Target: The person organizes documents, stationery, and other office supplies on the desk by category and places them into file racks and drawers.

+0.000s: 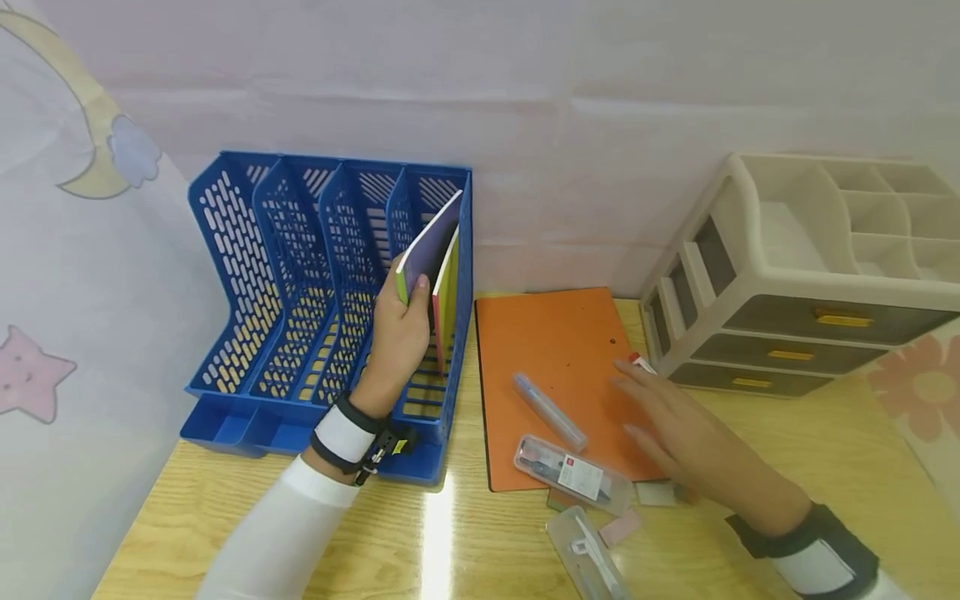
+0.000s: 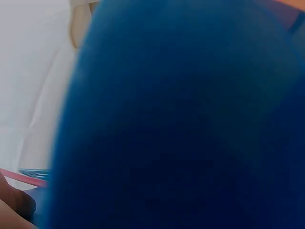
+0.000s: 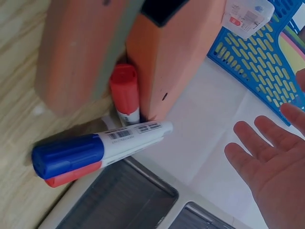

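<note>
My left hand (image 1: 402, 333) grips a thin purple-covered book (image 1: 431, 246), thumb on one side, in the rightmost compartment of the blue file rack (image 1: 465, 275). Another thin book with a yellow cover (image 1: 447, 287) leans beside it against the rack's side wall. In the left wrist view, blue plastic (image 2: 181, 114) fills most of the picture, with only a bit of the hand at the lower left. My right hand (image 1: 682, 425) hovers, fingers extended and holding nothing, over the right side of an orange folder (image 1: 547, 333). Near its fingertips lies a red-capped marker (image 1: 640, 362).
A pen tube (image 1: 551, 412) and a clear case with a compass (image 1: 573, 475) lie on the folder. Another clear case (image 1: 588, 554) and a pink eraser (image 1: 620, 527) sit in front. At right stands a drawer organizer (image 1: 795, 283). The right wrist view shows a blue-capped marker (image 3: 69, 157).
</note>
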A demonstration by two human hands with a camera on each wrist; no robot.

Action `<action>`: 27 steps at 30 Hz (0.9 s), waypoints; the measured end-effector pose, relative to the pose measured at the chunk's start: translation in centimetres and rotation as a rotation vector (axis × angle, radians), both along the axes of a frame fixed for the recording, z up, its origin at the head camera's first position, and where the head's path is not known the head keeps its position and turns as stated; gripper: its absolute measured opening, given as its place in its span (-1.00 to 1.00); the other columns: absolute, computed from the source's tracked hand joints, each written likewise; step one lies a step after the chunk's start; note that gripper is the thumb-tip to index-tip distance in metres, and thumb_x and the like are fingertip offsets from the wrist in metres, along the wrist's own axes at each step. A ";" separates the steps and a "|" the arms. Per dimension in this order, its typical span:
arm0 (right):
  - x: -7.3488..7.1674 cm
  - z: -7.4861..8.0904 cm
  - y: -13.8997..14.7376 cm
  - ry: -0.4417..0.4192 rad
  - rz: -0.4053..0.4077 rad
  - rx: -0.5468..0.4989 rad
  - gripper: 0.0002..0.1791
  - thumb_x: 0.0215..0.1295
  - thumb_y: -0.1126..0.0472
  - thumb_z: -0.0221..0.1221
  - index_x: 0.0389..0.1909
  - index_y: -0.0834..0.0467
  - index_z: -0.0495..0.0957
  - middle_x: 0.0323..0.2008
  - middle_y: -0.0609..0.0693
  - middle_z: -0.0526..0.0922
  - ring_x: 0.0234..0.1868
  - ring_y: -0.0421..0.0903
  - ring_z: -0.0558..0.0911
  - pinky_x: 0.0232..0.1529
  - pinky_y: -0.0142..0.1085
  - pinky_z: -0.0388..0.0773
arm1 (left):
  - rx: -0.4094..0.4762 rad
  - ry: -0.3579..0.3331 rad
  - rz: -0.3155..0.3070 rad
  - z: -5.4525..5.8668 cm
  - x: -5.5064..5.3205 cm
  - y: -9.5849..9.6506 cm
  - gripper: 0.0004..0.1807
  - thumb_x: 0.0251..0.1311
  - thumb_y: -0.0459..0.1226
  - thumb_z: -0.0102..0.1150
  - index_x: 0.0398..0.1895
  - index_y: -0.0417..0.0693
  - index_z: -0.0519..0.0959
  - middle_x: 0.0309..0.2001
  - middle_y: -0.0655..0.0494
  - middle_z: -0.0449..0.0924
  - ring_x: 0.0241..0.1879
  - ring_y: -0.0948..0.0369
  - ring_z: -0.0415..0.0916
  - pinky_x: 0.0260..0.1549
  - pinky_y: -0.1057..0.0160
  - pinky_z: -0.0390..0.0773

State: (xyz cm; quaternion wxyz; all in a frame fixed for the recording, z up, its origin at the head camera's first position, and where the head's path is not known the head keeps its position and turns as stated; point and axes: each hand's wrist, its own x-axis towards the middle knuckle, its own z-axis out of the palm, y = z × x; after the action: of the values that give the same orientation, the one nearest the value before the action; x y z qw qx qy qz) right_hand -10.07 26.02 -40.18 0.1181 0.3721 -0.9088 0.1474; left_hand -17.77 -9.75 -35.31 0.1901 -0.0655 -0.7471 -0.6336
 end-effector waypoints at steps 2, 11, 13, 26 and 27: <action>0.0 -0.1 0.0 0.004 -0.004 -0.002 -0.29 0.15 0.20 0.26 0.34 0.23 0.31 0.39 0.25 0.30 0.31 0.20 0.36 0.18 0.15 0.41 | 0.007 -0.025 -0.014 -0.2 -0.2 0.1 -0.54 0.48 -0.39 -0.19 0.41 -0.07 0.27 0.32 -0.16 0.38 0.25 0.06 0.35 0.29 -0.01 0.35; -0.7 -1.1 0.6 0.035 -0.003 -0.021 -0.31 0.10 0.24 0.29 0.28 0.34 0.35 0.34 0.30 0.35 0.28 0.23 0.38 0.13 0.18 0.44 | 0.127 -0.215 -0.128 -1.2 -0.6 0.1 -0.30 0.30 -0.56 -0.29 0.46 0.15 0.20 0.37 -0.05 0.29 0.15 0.03 0.35 0.17 0.01 0.38; -0.8 -1.4 0.7 0.027 -0.015 -0.024 -0.31 0.10 0.25 0.29 0.28 0.34 0.35 0.34 0.29 0.36 0.27 0.23 0.38 0.14 0.19 0.43 | 0.138 -0.223 -0.164 -1.3 -0.6 0.1 -0.17 0.16 -0.62 -0.30 0.47 0.22 0.18 0.41 0.00 0.22 0.18 0.04 0.30 0.09 0.07 0.34; -0.8 -2.3 0.9 -0.061 -0.124 -0.063 -0.40 0.12 0.30 0.30 0.22 0.32 0.40 0.22 0.32 0.48 0.20 0.26 0.44 0.14 0.23 0.42 | 0.047 -0.297 -0.285 -1.1 0.1 -0.3 0.13 -0.17 -0.73 -0.18 0.50 0.35 0.02 0.41 0.00 0.05 0.19 -0.07 0.14 -0.12 0.06 0.29; -0.7 -2.3 0.9 -0.064 -0.133 -0.061 -0.41 0.13 0.29 0.29 0.21 0.33 0.41 0.19 0.33 0.50 0.18 0.26 0.45 0.14 0.23 0.43 | 0.042 -0.295 -0.299 -1.0 0.3 -0.3 0.12 -0.15 -0.72 -0.18 0.52 0.31 -0.01 0.46 0.03 -0.02 0.25 -0.04 0.10 -0.03 0.04 0.27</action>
State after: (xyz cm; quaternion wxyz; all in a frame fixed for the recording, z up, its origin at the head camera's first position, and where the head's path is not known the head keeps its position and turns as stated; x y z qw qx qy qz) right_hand -10.82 26.89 -42.47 0.1100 0.3023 -0.9299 0.1786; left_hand -17.50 -10.06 -36.33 -0.0162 -0.0783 -0.7353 -0.6730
